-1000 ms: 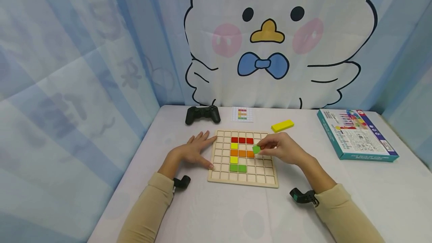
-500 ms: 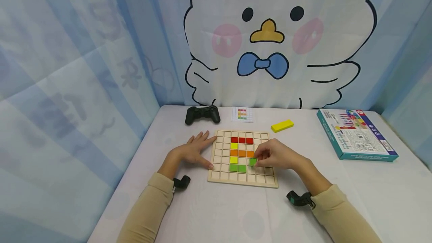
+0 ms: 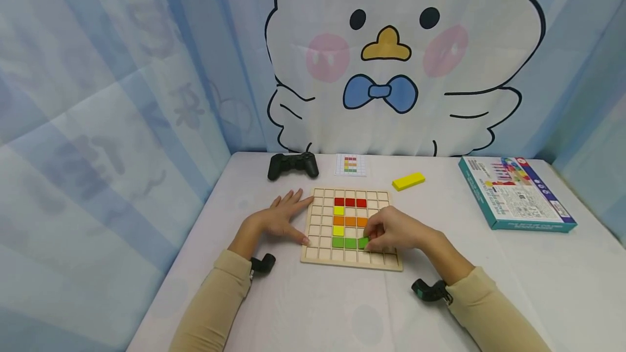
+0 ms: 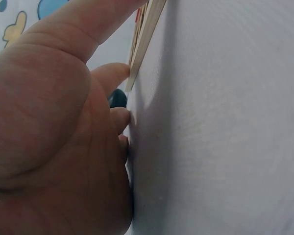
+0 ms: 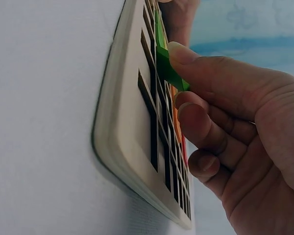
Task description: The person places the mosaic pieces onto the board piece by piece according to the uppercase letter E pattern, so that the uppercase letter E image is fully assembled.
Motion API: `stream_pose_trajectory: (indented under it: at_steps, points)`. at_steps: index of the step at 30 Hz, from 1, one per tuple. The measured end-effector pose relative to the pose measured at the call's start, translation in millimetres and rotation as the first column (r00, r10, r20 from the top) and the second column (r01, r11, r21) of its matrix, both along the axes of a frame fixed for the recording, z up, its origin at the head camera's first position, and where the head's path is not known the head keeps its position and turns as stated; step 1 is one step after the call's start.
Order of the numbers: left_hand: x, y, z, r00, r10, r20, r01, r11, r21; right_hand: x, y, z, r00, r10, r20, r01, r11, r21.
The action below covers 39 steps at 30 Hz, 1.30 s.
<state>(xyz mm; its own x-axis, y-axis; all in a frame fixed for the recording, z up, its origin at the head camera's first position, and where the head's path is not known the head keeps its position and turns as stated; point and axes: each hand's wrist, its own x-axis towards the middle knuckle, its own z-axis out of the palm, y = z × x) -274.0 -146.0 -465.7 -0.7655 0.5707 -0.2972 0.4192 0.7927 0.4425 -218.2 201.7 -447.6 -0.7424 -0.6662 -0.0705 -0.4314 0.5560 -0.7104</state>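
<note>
A wooden grid board (image 3: 323, 255) lies on the table with red, yellow, orange and green square tiles in some cells. My right hand (image 3: 398, 230) pinches a green tile (image 5: 169, 71) between thumb and fingertips, at the right end of the row of two green tiles (image 3: 344, 243). In the right wrist view that tile is tilted, one edge at the board's cells. My left hand (image 3: 279, 220) lies spread at the board's left edge. Its thumb and index fingertip touch that edge, while the other fingers rest on the table.
Behind the board lie a black game controller (image 3: 293, 165), a small pattern card (image 3: 350, 165) with a coloured grid, and a yellow block (image 3: 408, 181). A flat teal-sided box (image 3: 518, 194) lies far right. Printed curtains surround the table.
My right hand has moved down across the board, bringing the green tile from beside the orange row to the end of the green row. The left hand has stayed put.
</note>
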Motion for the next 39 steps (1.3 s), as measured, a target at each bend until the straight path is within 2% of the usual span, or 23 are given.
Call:
stream_pose_trajectory:
  at_steps: [8, 22, 30, 35, 39]
  points:
    - [-0.2, 0.1, 1.4, 1.0, 0.003, 0.008, -0.003, 1.0, 0.015, -1.1, -0.3, -3.7, 1.0, 0.009, -0.005, -0.009, 1.0, -0.02]
    - [0.3, 1.5, -0.5, 1.0, 0.012, 0.017, -0.013, 1.0, 0.01, 1.4, -0.1, -4.6, 1.0, -0.019, 0.005, 0.019, 0.999, 0.044]
    - [0.8, 0.7, -0.1, 1.0, 0.015, 0.022, -0.015, 1.0, 0.017, 0.4, 2.3, -3.6, 1.0, -0.024, 0.017, 0.023, 0.999, 0.041]
    - [0.7, 0.7, -1.0, 1.0, 0.014, 0.026, -0.015, 1.0, 0.02, -0.8, 4.6, -0.6, 0.994, -0.101, -0.04, 0.103, 0.993, 0.05]
    - [1.4, 1.7, 0.4, 1.0, 0.015, 0.027, -0.016, 1.0, 0.007, -2.3, 9.0, 0.8, 0.968, -0.208, -0.144, 0.212, 0.977, 0.014]
